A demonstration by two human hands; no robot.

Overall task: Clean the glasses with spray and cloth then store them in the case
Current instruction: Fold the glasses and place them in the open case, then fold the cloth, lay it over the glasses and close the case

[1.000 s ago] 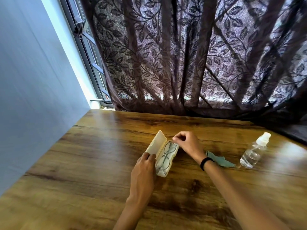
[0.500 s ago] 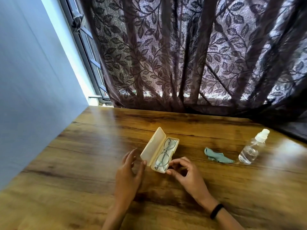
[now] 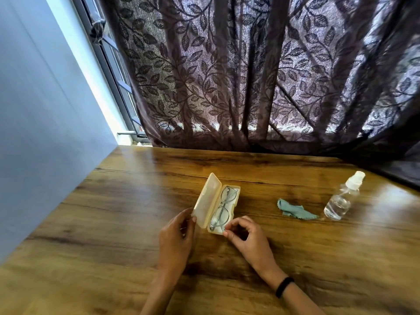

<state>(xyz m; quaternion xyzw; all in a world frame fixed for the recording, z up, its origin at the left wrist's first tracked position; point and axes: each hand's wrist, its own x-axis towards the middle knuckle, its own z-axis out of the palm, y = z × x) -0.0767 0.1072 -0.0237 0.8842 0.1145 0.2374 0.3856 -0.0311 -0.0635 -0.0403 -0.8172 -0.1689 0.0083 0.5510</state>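
Observation:
A cream glasses case (image 3: 205, 201) lies open in the middle of the wooden table (image 3: 113, 223), its lid raised on the left. Thin metal-framed glasses (image 3: 223, 206) lie folded inside the base. My left hand (image 3: 176, 242) holds the near end of the lid between thumb and fingers. My right hand (image 3: 247, 239), fingers curled, pinches the near right corner of the case's base. A crumpled teal cloth (image 3: 293, 210) lies to the right of the case. Further right stands a clear spray bottle (image 3: 341, 197) with a white cap.
A dark leaf-patterned curtain (image 3: 250, 76) hangs along the table's far edge. A pale blue wall (image 3: 41, 110) borders the left side, with a window frame (image 3: 109, 71) beside it. A black band sits on my right wrist (image 3: 284, 289).
My right hand came back from the far end of the case to its near right corner. My left hand let go of the case, opened, then took the lid's near end.

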